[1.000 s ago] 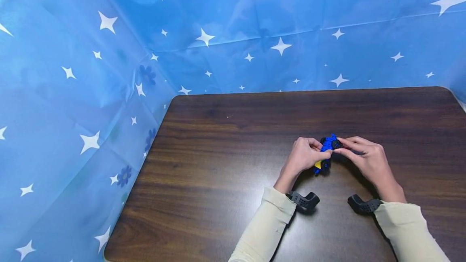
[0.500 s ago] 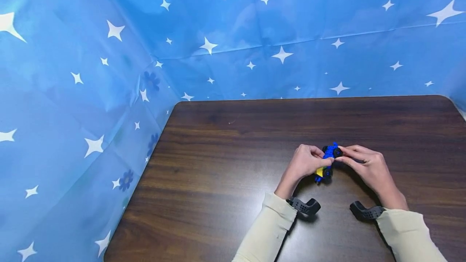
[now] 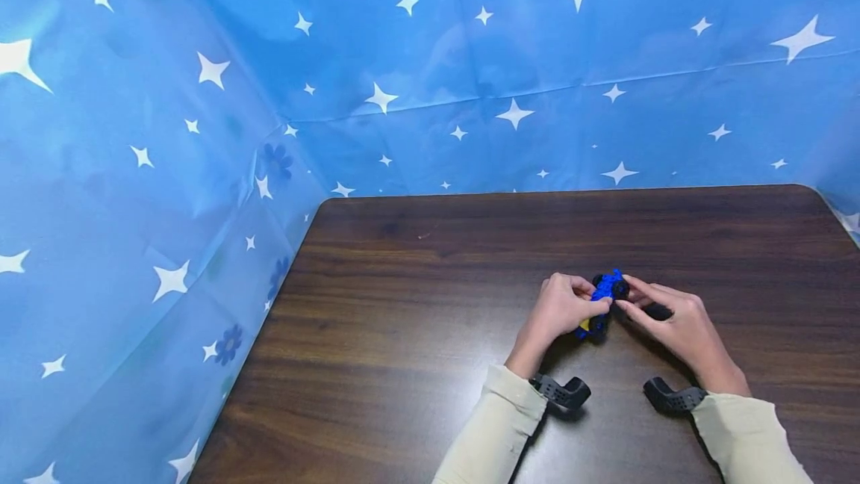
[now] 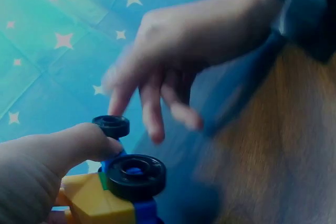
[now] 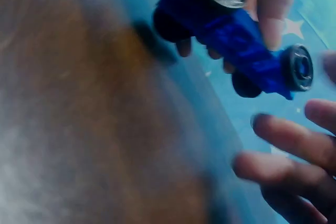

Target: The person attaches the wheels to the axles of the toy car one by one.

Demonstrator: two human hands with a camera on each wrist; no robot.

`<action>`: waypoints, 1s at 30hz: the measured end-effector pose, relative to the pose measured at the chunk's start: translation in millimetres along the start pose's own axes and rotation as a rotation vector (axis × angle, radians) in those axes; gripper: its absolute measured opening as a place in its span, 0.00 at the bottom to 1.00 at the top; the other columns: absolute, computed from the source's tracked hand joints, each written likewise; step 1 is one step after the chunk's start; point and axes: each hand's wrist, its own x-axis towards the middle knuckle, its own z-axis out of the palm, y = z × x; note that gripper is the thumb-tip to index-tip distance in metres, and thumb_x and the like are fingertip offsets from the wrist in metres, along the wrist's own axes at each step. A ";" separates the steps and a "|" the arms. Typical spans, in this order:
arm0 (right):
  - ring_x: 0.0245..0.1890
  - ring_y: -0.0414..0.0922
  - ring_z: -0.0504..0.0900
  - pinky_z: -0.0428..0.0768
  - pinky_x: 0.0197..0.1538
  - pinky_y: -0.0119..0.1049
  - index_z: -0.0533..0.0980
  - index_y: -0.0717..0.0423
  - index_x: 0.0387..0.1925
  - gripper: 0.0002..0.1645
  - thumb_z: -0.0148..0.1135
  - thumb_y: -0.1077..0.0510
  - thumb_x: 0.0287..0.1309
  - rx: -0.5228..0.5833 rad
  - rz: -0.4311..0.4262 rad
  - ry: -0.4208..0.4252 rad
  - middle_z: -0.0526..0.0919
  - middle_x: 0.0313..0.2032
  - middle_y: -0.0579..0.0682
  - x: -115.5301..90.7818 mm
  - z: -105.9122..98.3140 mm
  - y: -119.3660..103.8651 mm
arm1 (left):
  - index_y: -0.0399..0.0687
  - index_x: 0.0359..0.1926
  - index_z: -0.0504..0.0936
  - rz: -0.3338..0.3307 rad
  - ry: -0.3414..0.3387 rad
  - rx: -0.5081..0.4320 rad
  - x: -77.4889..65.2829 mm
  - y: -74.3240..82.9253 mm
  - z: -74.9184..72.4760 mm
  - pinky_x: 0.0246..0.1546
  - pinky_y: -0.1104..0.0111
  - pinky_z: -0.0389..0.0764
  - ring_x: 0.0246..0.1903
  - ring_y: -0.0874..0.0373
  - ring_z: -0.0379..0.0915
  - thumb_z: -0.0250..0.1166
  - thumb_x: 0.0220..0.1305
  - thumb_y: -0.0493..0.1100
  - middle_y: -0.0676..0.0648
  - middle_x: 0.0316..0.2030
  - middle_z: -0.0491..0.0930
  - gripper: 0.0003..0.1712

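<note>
A small toy car (image 3: 606, 287) with a blue body, yellow and green parts and black wheels is in my left hand (image 3: 561, 311). The left thumb (image 4: 73, 148) presses along its side, and other fingers lie behind it. In the right wrist view the car's blue underside (image 5: 231, 40) and its wheels face the camera. My right hand (image 3: 685, 326) is beside the far wheel (image 4: 112, 125), thumb and index finger spread around that end. Its fingers (image 5: 289, 135) are parted and hold nothing; they look blurred in both wrist views.
Both hands are over a dark brown wooden table (image 3: 390, 334) with rounded corners. A blue cloth (image 3: 430, 43) with white stars hangs behind it and along its left side. Black wrist mounts (image 3: 564, 392) sit at the sleeve cuffs.
The right thumb and index finger, earlier close on the far wheel, have parted slightly. The left hand keeps its hold on the toy car. The head view has shifted a little.
</note>
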 end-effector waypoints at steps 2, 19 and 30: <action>0.31 0.19 0.80 0.72 0.46 0.11 0.82 0.54 0.62 0.29 0.72 0.69 0.58 0.008 0.049 0.000 0.92 0.34 0.52 -2.4 -3.8 -1.8 | 0.43 0.40 0.91 0.015 -0.006 0.049 -0.2 1.7 -1.7 0.28 0.83 0.73 0.24 0.74 0.73 0.77 0.58 0.50 0.52 0.31 0.90 0.16; 0.14 0.36 0.72 0.63 0.23 0.27 0.88 0.61 0.44 0.26 0.46 0.52 0.82 0.106 0.397 0.329 0.85 0.20 0.46 -2.6 -16.4 9.8 | 0.58 0.38 0.87 0.352 -0.220 0.872 8.5 27.2 -0.5 0.35 0.73 0.78 0.32 0.67 0.74 0.76 0.60 0.54 0.59 0.35 0.81 0.10; 0.14 0.35 0.69 0.60 0.21 0.29 0.88 0.60 0.39 0.28 0.46 0.49 0.82 0.060 0.388 0.264 0.85 0.21 0.52 -1.7 -15.0 7.9 | 0.60 0.37 0.87 0.400 -0.233 0.961 7.8 25.0 2.1 0.33 0.73 0.77 0.34 0.66 0.72 0.74 0.62 0.54 0.59 0.36 0.79 0.07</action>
